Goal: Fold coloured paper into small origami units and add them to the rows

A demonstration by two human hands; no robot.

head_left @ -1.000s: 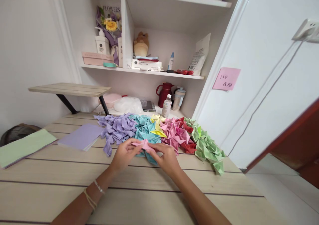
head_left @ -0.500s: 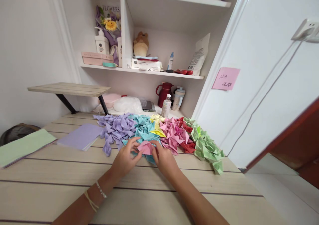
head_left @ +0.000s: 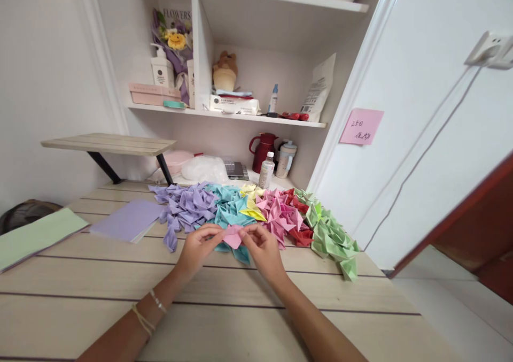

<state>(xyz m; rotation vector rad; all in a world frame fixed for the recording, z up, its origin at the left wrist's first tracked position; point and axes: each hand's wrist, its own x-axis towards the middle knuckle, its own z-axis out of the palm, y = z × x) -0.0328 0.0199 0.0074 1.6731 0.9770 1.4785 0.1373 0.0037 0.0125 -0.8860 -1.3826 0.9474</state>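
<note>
A small folded piece of pink paper [head_left: 232, 237] is held up between my two hands, just above the tabletop. My left hand [head_left: 201, 247] pinches its left edge with thumb and fingers. On the opposite edge, my right hand [head_left: 262, 247] grips it the same way, fingers curled. Right behind the hands lie blue folded paper pieces [head_left: 230, 204], partly hidden by them. Purple folded pieces [head_left: 186, 207] are heaped to the left. Rightward sit yellow pieces [head_left: 252, 209], pink pieces [head_left: 276, 212], red pieces [head_left: 301, 237] and green pieces [head_left: 334, 241].
Purple paper sheets [head_left: 127, 220] and green paper sheets [head_left: 40, 236] lie at the left of the slatted table [head_left: 224, 324]. A small raised shelf [head_left: 110, 144] stands behind them. At the back are a clear bottle [head_left: 266, 172], a red jug [head_left: 263, 153] and a tumbler [head_left: 286, 159].
My left fingers have closed from a looser, spread pose onto the pink paper's left edge. The paper has turned a little, now showing a pointed lower edge.
</note>
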